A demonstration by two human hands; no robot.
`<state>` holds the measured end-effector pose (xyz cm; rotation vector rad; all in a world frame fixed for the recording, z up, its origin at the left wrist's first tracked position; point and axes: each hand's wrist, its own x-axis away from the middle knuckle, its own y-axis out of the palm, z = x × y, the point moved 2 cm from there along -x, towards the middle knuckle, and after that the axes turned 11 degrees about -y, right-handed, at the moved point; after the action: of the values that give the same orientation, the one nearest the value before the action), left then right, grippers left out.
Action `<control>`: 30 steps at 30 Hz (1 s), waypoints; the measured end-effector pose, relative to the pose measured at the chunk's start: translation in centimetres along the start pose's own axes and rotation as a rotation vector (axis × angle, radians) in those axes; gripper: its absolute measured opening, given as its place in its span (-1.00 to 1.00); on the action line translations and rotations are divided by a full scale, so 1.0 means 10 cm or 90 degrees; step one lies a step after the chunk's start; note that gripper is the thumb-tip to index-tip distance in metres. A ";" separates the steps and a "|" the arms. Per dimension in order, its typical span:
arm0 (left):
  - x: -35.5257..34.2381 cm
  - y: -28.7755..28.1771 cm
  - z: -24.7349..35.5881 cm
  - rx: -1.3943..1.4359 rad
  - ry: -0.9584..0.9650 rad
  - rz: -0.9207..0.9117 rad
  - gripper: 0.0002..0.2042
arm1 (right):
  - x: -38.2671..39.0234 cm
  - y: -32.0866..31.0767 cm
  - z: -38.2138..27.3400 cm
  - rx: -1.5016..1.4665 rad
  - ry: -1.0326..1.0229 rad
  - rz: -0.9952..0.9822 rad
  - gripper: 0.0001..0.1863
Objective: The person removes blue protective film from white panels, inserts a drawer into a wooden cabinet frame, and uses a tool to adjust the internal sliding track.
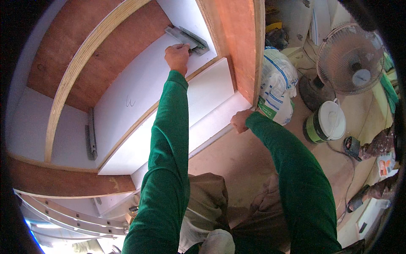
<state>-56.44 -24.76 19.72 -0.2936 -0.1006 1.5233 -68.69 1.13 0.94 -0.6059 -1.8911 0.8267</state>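
Note:
My left hand (177,57) reaches into an open wooden cabinet with white inner panels. Its fingers are closed at the near end of a grey metal drawer slide (192,41), which lies by the cabinet's far side wall. A second drawer slide (91,135) sits along the opposite side wall. Across the cabinet's front runs a white board (177,112), below my left forearm. My right hand (241,120) is closed at the lower front corner, beside the base strip (220,114). What its fingers hold, if anything, is hidden.
A wooden rail (76,57) spans the cabinet opening. To the right stand a white plastic sack (277,80), a fan (351,59) and a lidded bucket (325,122), with a cable (344,154) on the floor. Another person's foot (353,146) shows at the right edge; a ladder (76,218) lies lower left.

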 end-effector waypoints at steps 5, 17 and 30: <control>-0.07 -0.06 0.04 -0.108 0.000 -0.011 -0.70 | 0.03 0.03 0.02 -0.011 -0.008 0.048 -0.58; 0.20 -0.08 0.22 0.165 -0.204 -0.222 -0.81 | -0.01 0.09 -0.03 0.015 -0.005 0.056 -0.66; 0.25 -0.19 0.31 0.057 -0.126 -0.287 -0.88 | -0.10 0.09 0.14 0.060 -0.001 0.114 -0.58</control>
<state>-55.25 -21.89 22.87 -0.0410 -0.2376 1.1009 -69.47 0.60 -0.71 -0.7230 -1.8063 1.0262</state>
